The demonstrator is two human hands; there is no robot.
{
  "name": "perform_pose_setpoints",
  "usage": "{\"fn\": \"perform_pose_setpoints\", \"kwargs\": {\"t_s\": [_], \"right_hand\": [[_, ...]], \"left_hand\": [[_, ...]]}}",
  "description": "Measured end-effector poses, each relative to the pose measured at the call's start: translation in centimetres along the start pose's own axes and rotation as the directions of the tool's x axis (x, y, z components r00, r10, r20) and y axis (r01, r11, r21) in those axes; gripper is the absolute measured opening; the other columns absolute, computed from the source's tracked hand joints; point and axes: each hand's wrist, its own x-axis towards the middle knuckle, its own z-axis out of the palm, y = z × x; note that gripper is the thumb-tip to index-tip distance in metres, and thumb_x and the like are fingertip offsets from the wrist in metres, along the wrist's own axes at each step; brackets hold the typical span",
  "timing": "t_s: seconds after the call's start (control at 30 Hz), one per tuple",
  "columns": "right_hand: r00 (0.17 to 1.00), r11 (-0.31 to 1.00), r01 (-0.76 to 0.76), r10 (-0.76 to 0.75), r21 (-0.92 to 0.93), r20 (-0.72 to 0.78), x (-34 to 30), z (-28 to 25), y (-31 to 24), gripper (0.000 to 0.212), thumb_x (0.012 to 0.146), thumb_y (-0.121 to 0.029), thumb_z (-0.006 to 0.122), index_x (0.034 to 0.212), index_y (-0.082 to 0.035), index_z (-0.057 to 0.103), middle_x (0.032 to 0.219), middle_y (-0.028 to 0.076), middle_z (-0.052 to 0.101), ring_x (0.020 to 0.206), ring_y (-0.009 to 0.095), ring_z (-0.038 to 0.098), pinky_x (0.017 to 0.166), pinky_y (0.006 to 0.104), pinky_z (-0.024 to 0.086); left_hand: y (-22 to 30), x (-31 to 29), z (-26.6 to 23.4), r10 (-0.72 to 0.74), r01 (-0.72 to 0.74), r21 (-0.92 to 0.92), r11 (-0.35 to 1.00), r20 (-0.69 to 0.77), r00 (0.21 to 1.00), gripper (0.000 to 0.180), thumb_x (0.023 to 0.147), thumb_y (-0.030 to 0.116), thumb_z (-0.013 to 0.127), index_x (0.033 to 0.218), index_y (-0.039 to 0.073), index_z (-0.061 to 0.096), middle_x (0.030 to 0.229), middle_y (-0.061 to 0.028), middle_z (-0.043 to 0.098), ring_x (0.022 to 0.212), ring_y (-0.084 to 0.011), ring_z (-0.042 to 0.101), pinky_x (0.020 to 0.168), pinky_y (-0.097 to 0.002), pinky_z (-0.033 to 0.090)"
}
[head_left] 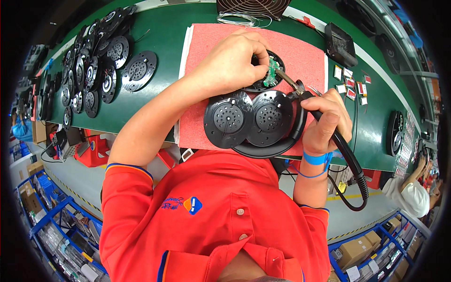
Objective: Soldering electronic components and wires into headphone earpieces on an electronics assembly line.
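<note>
A green circuit board (271,75) sits inside an open black earcup (257,87) of a headphone, on a pink foam mat (296,44). My left hand (239,58) reaches over the cup with thumb and fingers pinched at the board; what they hold, if anything, is hidden. In my right hand (331,117) is a soldering iron (339,141), its tip at the board's right side. Closer to my body lie two black discs with perforated centres, a left disc (229,120) and a right disc (269,117), beside the curved black headband (263,151).
Many black speaker discs (89,70) crowd the left of the green table (155,42). Coiled wire (242,19) lies before a fan grille (253,5) at the back. To the right are a black tray (340,44) and several small batteries (350,82). The iron's cable (359,207) loops down.
</note>
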Motion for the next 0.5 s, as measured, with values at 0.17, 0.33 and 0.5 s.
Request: {"fn": "perform_pose_setpoints", "kwargs": {"t_s": [0.17,0.33,0.5], "right_hand": [[1.000,1.000,0.001,-0.001,0.000,-0.008,-0.1,0.0,0.1,0.053,0.097,-0.035,0.039,0.065,0.002,0.059,0.056,0.008,0.053,0.051,0.016,0.042,0.049,0.0279,0.029],[1.000,1.000,-0.001,0.001,0.009,0.006,0.1,-0.1,0.0,0.053,0.097,-0.036,0.039,0.066,0.002,0.060,0.056,0.008,0.053,0.051,0.015,0.042,0.048,0.0275,0.029],[0.999,1.000,-0.019,0.019,0.000,0.035,0.0,0.0,0.0,0.053,0.097,-0.036,0.040,0.067,0.002,0.060,0.056,0.008,0.054,0.051,0.015,0.043,0.048,0.0274,0.029]], "left_hand": [[-0.2,0.0,-0.8,-0.064,0.070,-0.140,0.988,0.045,0.997,0.012,0.066,0.008,0.064,0.073,-0.002,0.065,0.091,-0.0120,0.064,0.089,-0.0286,0.058,0.081,-0.0358,0.046],[0.1,0.1,-1.0,-0.126,0.143,-0.143,0.979,0.124,0.984,0.012,0.074,0.010,0.065,0.080,-0.001,0.065,0.105,-0.0118,0.063,0.097,-0.0224,0.059,0.087,-0.0316,0.044],[-0.1,0.1,-0.1,-0.021,0.021,-0.045,0.999,0.003,1.000,0.011,0.067,0.008,0.063,0.071,-0.002,0.063,0.089,-0.0117,0.064,0.088,-0.0290,0.057,0.080,-0.0364,0.046]]}}
